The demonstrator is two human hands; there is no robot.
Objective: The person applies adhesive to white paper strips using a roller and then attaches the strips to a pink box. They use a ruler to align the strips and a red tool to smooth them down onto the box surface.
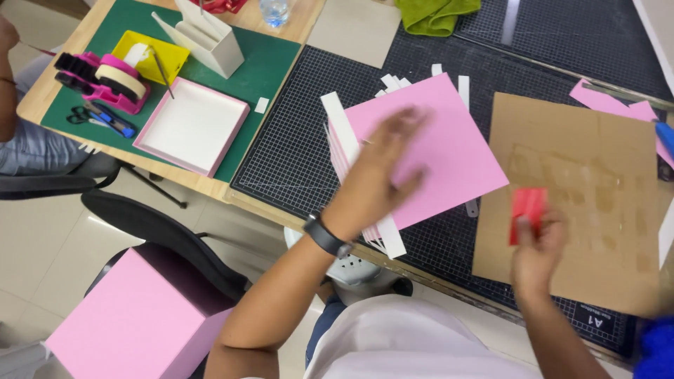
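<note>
your left hand (379, 175) lies flat, fingers spread, palm down on the square pink paper sheet (439, 151); nothing pinched, motion blur at the fingertips. black wristband (325, 235) on that wrist. the pink sheet sits tilted on the black gridded cutting mat (295, 147), on top of a stack of long white card strips (344, 130) that fan out from under its left and upper edges.

your right hand (537, 245) pinches a small red flat card-like piece (528, 207) between thumb and fingers, held upright over the near-left corner of the brown cardboard sheet (583, 196). the cardboard lies on the same mat, just right of the pink sheet, patchy with dried marks.

far left, on the green cutting mat (263, 67): shallow white tray with pink rim (191, 126), pink tape dispenser with beige tape (109, 81), scissors with blue handles (102, 118), yellow square box (151, 56), white card holder (207, 35). green cloth (435, 14) at the top edge. more pink paper offcuts (611, 102) beyond the cardboard. a large pink box (137, 323) rests on the black chair (175, 245) below left. another person's arm (7, 77) at the far left edge.
</note>
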